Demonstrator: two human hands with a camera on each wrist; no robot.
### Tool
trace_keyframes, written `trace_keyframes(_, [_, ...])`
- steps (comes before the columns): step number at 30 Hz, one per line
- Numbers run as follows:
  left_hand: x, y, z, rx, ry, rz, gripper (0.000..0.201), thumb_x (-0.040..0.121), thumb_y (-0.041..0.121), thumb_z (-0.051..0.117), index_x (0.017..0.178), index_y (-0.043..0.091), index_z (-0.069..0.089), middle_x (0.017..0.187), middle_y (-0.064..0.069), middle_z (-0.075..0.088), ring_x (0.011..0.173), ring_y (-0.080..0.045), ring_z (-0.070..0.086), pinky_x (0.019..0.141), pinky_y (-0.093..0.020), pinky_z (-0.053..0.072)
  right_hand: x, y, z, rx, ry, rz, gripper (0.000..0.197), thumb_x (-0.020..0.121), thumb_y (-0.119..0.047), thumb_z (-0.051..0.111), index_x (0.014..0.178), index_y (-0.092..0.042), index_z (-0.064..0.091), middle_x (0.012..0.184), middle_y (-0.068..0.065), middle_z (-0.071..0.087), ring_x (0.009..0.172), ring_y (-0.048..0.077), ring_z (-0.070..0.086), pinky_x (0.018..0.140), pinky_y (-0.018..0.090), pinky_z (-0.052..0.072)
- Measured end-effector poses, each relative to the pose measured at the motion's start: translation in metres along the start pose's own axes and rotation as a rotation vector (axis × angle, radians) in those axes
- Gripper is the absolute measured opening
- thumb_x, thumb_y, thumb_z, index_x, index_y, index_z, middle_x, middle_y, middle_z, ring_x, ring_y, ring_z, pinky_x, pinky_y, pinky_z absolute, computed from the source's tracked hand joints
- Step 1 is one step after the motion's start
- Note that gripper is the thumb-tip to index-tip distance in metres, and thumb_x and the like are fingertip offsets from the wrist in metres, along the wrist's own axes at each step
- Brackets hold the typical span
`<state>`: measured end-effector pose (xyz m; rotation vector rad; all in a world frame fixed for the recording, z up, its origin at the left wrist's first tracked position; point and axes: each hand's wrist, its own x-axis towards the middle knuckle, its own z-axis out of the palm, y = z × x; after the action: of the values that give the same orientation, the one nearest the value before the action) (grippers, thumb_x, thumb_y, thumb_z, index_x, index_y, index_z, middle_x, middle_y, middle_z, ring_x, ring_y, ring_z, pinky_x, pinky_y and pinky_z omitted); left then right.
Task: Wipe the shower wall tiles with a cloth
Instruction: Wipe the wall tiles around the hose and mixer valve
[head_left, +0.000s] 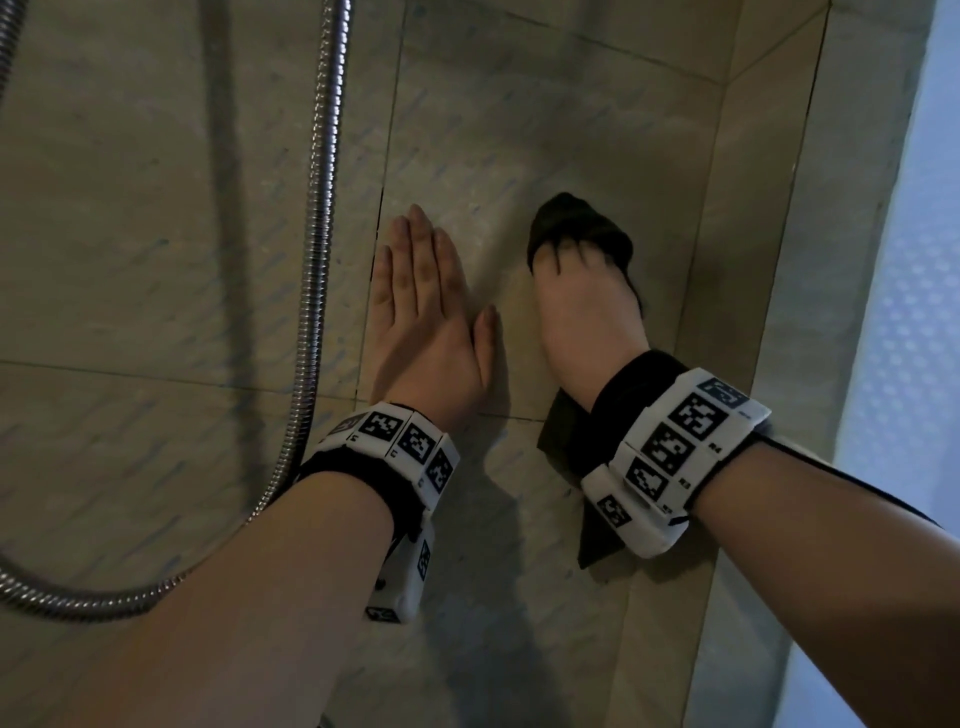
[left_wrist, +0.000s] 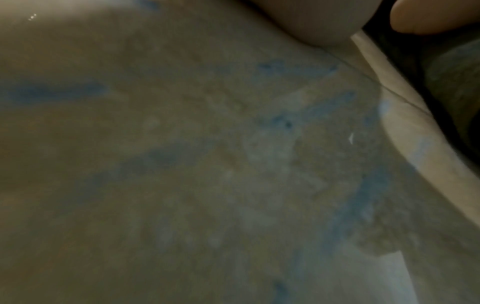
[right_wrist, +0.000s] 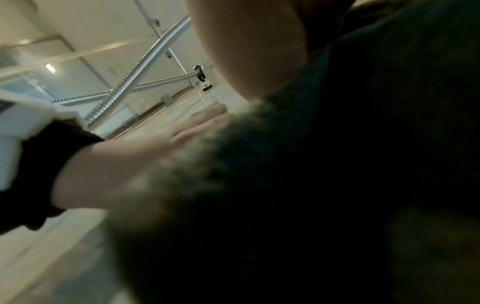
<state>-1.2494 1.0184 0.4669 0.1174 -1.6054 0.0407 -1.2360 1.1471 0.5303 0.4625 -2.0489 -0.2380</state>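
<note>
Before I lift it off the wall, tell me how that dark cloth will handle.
Probably floppy: the dark cloth bunches over the right hand, a tail hanging below the wrist. Likely light and soft, given its fuzzy pile. It should slide easily on the glossy wall tiles.

Dim, muted light throughout; cool daylight enters along the right edge of the head view. Forearm shadows fall on the wall tiles (head_left: 519, 130). Both wrist views are blurred, the cloth (right_wrist: 337, 174) a dark smear.

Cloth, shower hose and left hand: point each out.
cloth (head_left: 574, 221): head view, on the dark fold above the right hand's fingers.
shower hose (head_left: 318, 218): head view, on its vertical metal run.
left hand (head_left: 423, 306): head view, on its back, flat against the tile.
</note>
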Motion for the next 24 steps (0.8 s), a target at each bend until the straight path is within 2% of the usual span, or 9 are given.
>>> trace_keyframes(5, [0.0,0.0,-0.001,0.023,-0.016,0.007,0.069,0.1,0.038,0.028,0.148,-0.01,0.014,0.156,-0.03,0.012,0.147,-0.039,0.01,0.121,-0.045,0.006,0.015,0.015,-0.005,-0.029,-0.011,0.004,0.05,0.096,-0.003,0.031,0.145,0.0,0.02,0.145,0.021,0.031,0.132,0.034,0.03,0.108,0.04,0.025])
trace_keyframes(12, [0.0,0.0,-0.001,0.037,-0.029,0.002,0.069,0.101,0.039,0.027,0.149,-0.009,0.015,0.156,-0.029,0.011,0.147,-0.038,0.009,0.121,-0.044,0.006,0.049,0.045,-0.012,0.0,0.036,0.141,0.051,0.097,-0.001,0.029,0.146,0.004,0.017,0.148,0.024,0.027,0.135,0.038,0.027,0.11,0.043,0.025])
trace_keyframes(16, [0.0,0.0,-0.001,0.03,-0.042,-0.004,0.069,0.1,0.04,0.027,0.149,-0.009,0.014,0.157,-0.029,0.01,0.147,-0.038,0.008,0.121,-0.044,0.004,0.063,0.061,-0.013,-0.019,0.032,0.197,0.053,0.096,-0.003,0.031,0.146,0.006,0.015,0.149,0.025,0.025,0.135,0.038,0.026,0.111,0.042,0.022])
trace_keyframes(24, [0.003,0.001,-0.009,-0.007,-0.087,-0.012,0.069,0.099,0.039,0.024,0.148,-0.009,0.017,0.156,-0.029,0.013,0.147,-0.038,0.011,0.121,-0.044,0.004,0.044,0.047,-0.01,0.061,-0.015,0.264,0.051,0.098,-0.005,0.03,0.146,0.003,0.014,0.15,0.023,0.023,0.137,0.035,0.025,0.111,0.04,0.023])
